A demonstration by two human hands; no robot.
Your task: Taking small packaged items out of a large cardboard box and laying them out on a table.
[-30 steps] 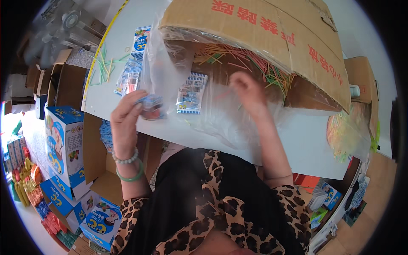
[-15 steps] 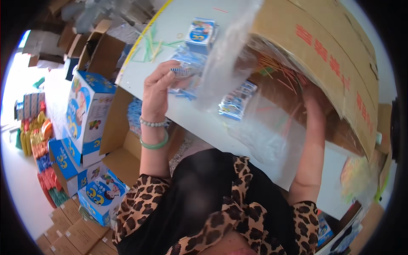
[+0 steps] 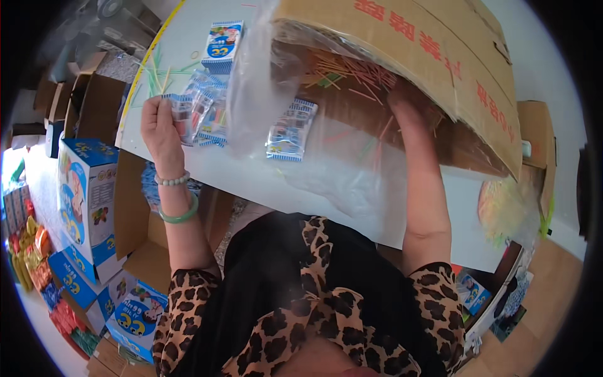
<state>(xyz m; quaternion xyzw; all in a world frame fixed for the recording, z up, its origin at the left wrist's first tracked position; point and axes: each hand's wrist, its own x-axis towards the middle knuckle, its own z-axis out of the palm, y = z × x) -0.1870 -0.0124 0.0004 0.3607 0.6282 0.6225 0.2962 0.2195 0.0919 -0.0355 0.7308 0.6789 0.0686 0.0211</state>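
Observation:
My left hand (image 3: 161, 133) is closed with thumb and fingers pinching the edge of a small clear packet (image 3: 182, 120) with blue-and-white striped ends. Beside it lie more such packets (image 3: 213, 119) on the white table. My right hand (image 3: 405, 103) reaches into a large cardboard box (image 3: 402, 31) tipped on its side, its open mouth toward me. Thin coloured sticks (image 3: 342, 70), mostly orange and pink, lie inside near that hand. Its fingers are hidden by the box and the sticks.
A clear plastic liner (image 3: 251, 81) spills from the box over the table. One packet (image 3: 292, 129) lies near the liner; a small blue-and-white carton (image 3: 222, 45) stands behind. Green strips (image 3: 157, 75) lie at the far left. Blue display boxes (image 3: 88, 195) and an open carton (image 3: 141, 239) stand left, below the table.
The whole view has shifted, so the table and box appear farther left and higher. My left hand still pinches a packet, now seen more clearly. My right hand stays inside the box.

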